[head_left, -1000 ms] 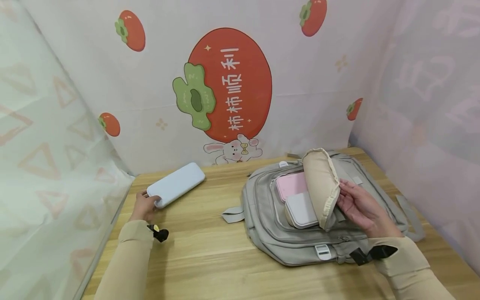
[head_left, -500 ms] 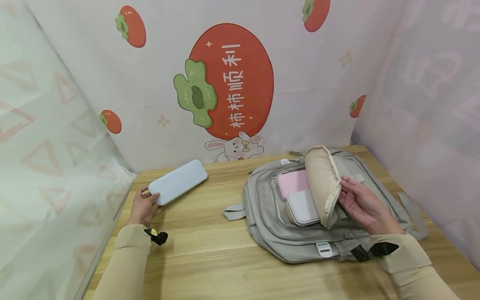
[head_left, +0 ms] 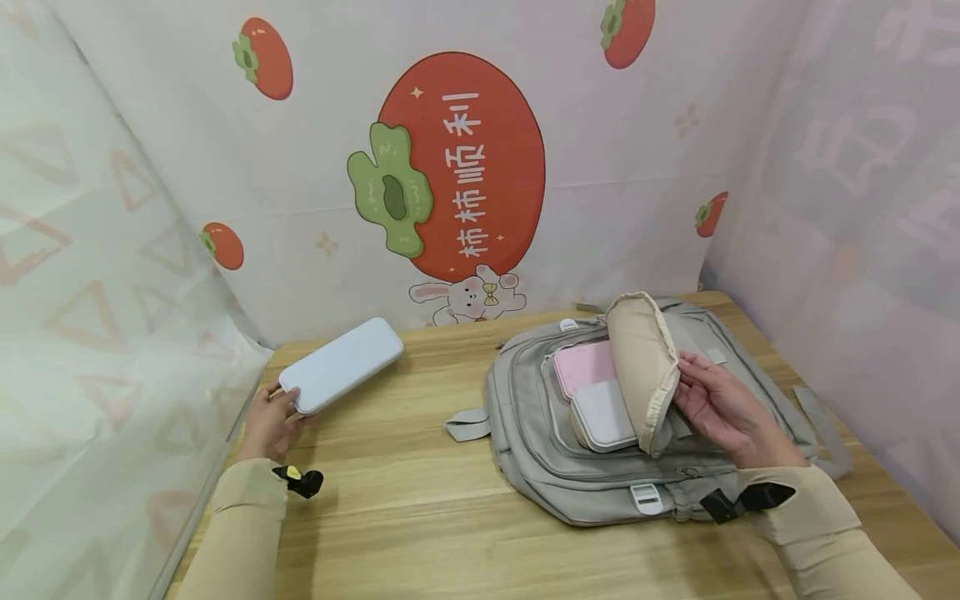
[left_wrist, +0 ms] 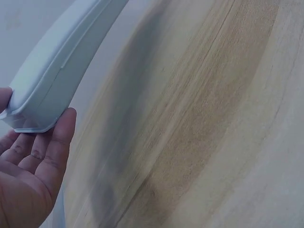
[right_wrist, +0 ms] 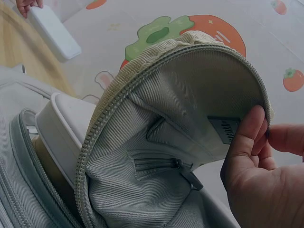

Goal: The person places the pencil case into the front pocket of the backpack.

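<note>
My left hand (head_left: 270, 421) grips one end of a long pale blue case (head_left: 343, 365) with rounded corners, thumb on top and fingers beneath. In the left wrist view the case (left_wrist: 61, 61) is raised, its shadow falling on the wood. My right hand (head_left: 723, 408) pinches the zipped edge of the backpack's front pocket flap (head_left: 641, 367) and holds it folded back. Inside the opened pocket of the grey backpack (head_left: 525, 467) lie a pink case (head_left: 581, 367) and a white case (head_left: 603, 415), both partly hidden by the flap.
The backpack lies flat on the right of the wooden table (head_left: 397, 517). A grey strap loop (head_left: 468, 425) sticks out to its left, and a white buckle (head_left: 647, 498) is at its near side. Printed cloth (head_left: 315, 167) hangs behind the table and along both sides.
My left hand has shifted slightly left and toward me with the pale blue case. My right hand keeps its hold on the flap, and the backpack has stayed put.
</note>
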Demonstrator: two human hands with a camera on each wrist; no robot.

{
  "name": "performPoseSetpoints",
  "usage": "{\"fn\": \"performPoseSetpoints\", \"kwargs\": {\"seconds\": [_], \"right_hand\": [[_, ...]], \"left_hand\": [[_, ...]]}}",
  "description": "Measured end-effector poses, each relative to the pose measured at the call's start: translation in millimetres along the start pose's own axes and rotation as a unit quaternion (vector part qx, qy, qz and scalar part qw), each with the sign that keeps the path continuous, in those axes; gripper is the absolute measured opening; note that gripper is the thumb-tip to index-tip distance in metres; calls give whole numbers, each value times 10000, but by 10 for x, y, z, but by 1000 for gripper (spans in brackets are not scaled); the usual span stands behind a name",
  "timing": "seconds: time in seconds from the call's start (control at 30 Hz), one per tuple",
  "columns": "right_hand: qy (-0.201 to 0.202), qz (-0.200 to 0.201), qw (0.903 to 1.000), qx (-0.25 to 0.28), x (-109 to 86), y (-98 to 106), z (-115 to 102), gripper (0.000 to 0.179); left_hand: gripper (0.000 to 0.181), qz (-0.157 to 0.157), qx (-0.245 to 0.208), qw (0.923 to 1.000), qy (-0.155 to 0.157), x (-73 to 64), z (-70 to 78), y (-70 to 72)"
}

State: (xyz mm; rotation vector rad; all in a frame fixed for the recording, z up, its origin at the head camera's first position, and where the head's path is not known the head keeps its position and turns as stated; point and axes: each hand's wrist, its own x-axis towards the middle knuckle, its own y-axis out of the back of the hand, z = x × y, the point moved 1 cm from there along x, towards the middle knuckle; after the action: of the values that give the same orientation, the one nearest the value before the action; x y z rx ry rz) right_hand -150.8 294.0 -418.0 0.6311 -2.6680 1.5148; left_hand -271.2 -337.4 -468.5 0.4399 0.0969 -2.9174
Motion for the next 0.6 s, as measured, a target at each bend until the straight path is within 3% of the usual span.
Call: {"fn": "performPoseSetpoints", "kwargs": {"seconds": [0.2, 0.6], "right_hand": [[12, 14, 10000, 55, 2, 5, -4, 37], [46, 104, 9999, 6, -11, 5, 5, 36]], "left_hand": [[68, -211, 343, 9992, -75, -12, 33, 28], [66, -417, 412, 9983, 75, 7, 23, 21]]}}
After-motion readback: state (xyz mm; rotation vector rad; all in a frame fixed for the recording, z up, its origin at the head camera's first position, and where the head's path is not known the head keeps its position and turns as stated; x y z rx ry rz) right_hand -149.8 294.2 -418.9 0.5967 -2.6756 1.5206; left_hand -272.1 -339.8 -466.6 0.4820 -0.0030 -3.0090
